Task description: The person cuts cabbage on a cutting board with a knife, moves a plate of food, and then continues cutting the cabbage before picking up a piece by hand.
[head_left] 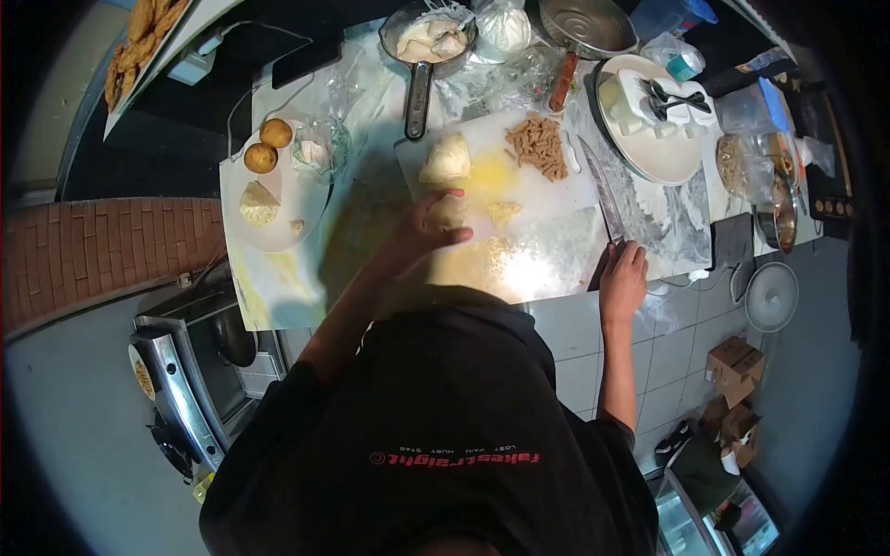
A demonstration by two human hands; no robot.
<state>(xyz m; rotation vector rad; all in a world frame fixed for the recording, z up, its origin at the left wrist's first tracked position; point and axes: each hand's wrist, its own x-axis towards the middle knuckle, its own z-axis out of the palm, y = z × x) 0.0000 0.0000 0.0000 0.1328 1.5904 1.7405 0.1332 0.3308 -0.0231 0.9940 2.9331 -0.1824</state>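
Note:
My left hand [428,227] is closed around a pale yellow chunk of food [448,213] near the front left of the white cutting board [565,199]. Behind it sits a larger pale yellow piece [447,159]. A small heap of yellow bits [503,213] lies to the right of that hand. Brown meat strips [538,146] are piled at the board's back right. My right hand [625,273] grips the handle of a long knife [604,196]. The blade points away from me, along the right side of the board.
On the left, an oval plate [264,239] bears two round brown items and a pale wedge. Behind the board stand a small pan [419,79] and a wooden-handled pan [563,79]. A large plate [672,167] with a white carton and black utensils is at right.

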